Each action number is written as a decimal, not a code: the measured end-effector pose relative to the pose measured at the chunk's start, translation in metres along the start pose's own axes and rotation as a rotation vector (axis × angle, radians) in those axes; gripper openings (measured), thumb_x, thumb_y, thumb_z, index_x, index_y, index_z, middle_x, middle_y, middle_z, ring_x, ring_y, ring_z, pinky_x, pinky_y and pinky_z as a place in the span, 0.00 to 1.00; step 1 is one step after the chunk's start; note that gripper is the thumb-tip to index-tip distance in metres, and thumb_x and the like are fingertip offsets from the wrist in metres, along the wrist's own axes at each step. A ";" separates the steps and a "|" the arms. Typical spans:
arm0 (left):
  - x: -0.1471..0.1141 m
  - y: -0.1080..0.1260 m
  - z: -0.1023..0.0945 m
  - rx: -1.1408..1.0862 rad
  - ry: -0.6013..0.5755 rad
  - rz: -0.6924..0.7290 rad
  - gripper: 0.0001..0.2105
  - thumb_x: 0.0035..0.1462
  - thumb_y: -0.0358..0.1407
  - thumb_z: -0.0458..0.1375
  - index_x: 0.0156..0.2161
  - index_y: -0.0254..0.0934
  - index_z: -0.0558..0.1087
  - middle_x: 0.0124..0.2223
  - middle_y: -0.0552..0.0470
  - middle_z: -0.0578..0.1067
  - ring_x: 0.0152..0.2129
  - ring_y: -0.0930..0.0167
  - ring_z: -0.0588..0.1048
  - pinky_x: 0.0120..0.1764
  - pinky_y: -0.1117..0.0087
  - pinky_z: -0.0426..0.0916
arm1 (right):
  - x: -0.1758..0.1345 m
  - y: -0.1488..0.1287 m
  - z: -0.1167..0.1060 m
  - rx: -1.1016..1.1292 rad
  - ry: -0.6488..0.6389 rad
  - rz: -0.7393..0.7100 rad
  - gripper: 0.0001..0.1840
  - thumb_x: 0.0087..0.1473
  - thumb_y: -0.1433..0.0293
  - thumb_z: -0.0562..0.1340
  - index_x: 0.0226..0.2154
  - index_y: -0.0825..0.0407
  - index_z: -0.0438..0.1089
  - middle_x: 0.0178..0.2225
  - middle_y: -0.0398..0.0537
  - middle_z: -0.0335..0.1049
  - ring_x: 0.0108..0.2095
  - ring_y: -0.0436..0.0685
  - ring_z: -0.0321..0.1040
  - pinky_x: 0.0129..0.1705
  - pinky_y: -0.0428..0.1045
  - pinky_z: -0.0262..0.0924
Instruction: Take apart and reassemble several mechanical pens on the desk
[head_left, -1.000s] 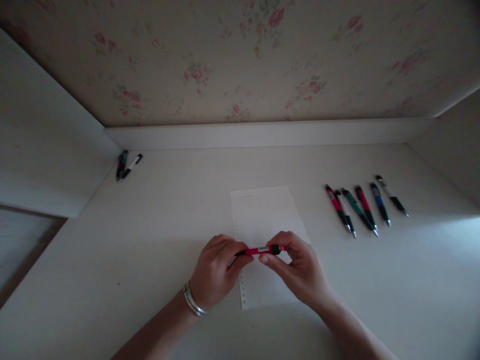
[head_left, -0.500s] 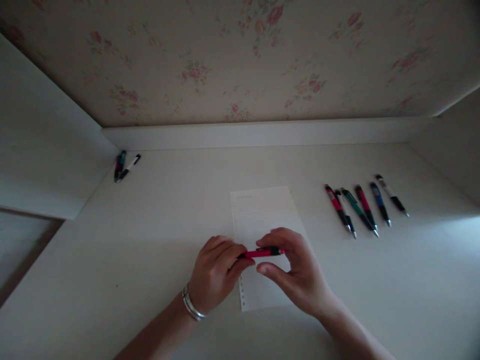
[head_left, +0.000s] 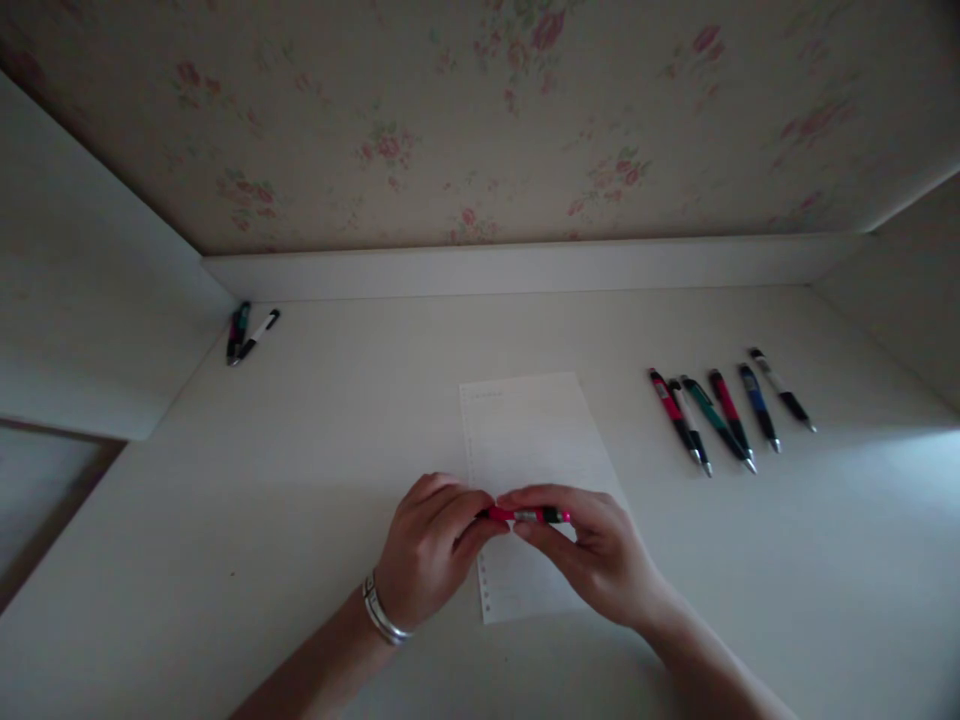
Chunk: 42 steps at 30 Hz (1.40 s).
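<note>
A red and black pen (head_left: pixel 529 515) lies level between my two hands, above a sheet of paper (head_left: pixel 525 430) with holes down its left edge. My left hand (head_left: pixel 435 535) is closed around the pen's left part, which its fingers hide. With thumb and fingertips, my right hand (head_left: pixel 589 545) pinches the pen's barrel near the middle. The black and red button end sticks out to the right, and a silvery label shows on the barrel.
Several pens lie side by side at the right, among them a green pen (head_left: pixel 709 410) and a blue pen (head_left: pixel 760 408). In the far left corner lie a white and black pen (head_left: pixel 259 335) and dark pens (head_left: pixel 238 330). A floral wall (head_left: pixel 390 140) rises behind the white tabletop (head_left: pixel 337 400).
My right fingers have closed onto the pen's barrel. The pen has turned about its length: its clip faced up before, and now the label shows. My left hand has hardly moved.
</note>
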<state>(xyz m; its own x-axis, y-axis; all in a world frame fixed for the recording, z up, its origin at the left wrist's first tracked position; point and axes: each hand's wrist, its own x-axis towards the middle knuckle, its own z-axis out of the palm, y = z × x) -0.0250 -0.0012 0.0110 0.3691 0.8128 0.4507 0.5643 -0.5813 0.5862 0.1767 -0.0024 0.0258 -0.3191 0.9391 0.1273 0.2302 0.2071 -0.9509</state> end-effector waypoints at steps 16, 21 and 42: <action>-0.001 0.003 -0.001 0.088 0.014 0.064 0.03 0.62 0.32 0.60 0.35 0.37 0.72 0.30 0.53 0.78 0.30 0.67 0.72 0.36 0.65 0.66 | 0.001 0.001 0.004 -0.060 0.064 -0.127 0.10 0.51 0.70 0.71 0.37 0.48 0.75 0.31 0.44 0.77 0.30 0.52 0.73 0.31 0.46 0.68; -0.003 0.001 0.001 0.070 0.038 0.043 0.04 0.60 0.32 0.62 0.35 0.37 0.71 0.30 0.53 0.77 0.30 0.68 0.72 0.38 0.65 0.67 | 0.000 0.001 0.004 -0.010 -0.029 -0.195 0.19 0.57 0.74 0.66 0.50 0.46 0.70 0.46 0.48 0.77 0.45 0.56 0.74 0.46 0.49 0.69; -0.003 0.003 0.001 0.049 -0.004 0.005 0.04 0.61 0.34 0.61 0.36 0.37 0.72 0.30 0.52 0.77 0.29 0.68 0.72 0.36 0.65 0.65 | -0.003 0.002 0.005 0.106 0.030 -0.008 0.14 0.58 0.68 0.66 0.47 0.43 0.71 0.43 0.46 0.78 0.43 0.55 0.76 0.46 0.50 0.71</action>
<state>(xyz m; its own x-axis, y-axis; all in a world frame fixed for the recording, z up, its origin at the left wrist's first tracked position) -0.0235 -0.0054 0.0103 0.3751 0.8099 0.4510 0.5977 -0.5831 0.5502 0.1733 -0.0060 0.0224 -0.2924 0.9457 0.1419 0.1286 0.1859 -0.9741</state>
